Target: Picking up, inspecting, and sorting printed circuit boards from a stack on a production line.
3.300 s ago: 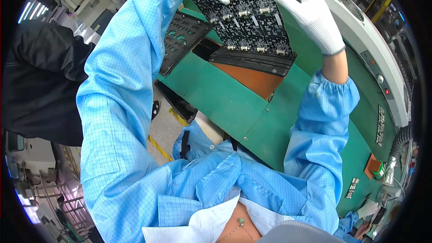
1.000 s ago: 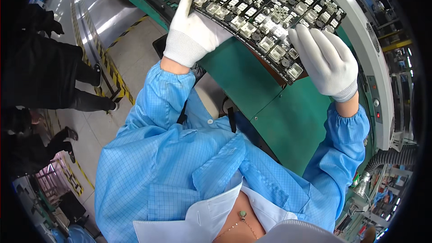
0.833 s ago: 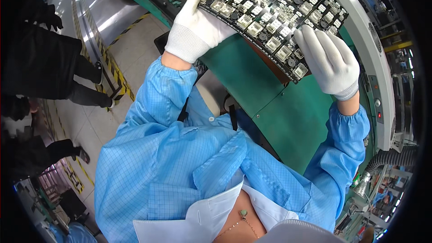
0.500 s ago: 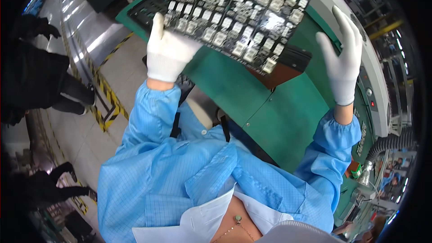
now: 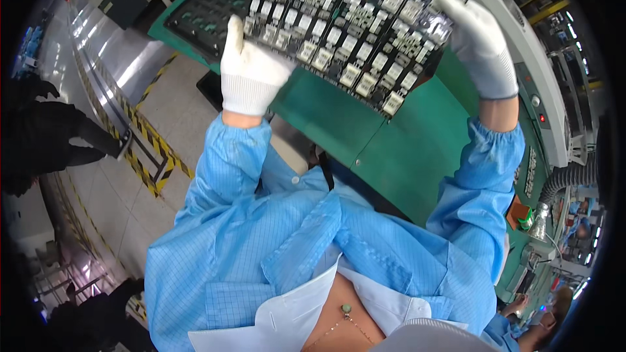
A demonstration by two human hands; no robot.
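A large dark circuit board panel (image 5: 339, 36), crowded with rows of white and silver components, is held up tilted over the green bench. My left hand (image 5: 251, 72), in a white glove, grips its left edge with the thumb on top; the other fingers are hidden under the panel. On the right side, my gloved right hand (image 5: 479, 39) closes on the panel's edge, thumb over the top face and the remaining fingers partly out of sight.
Under the panel lies the green bench top (image 5: 391, 163). A black slotted tray (image 5: 208, 16) sits at the far left of it. A pale machine housing (image 5: 541, 104) with buttons runs along the right. Yellow-black floor tape (image 5: 147, 133) and dark-clothed people (image 5: 52, 130) are at left.
My right hand has come in from the right, from open and apart to gripping the panel's right edge. The panel has shifted slightly right, still held by my left hand.
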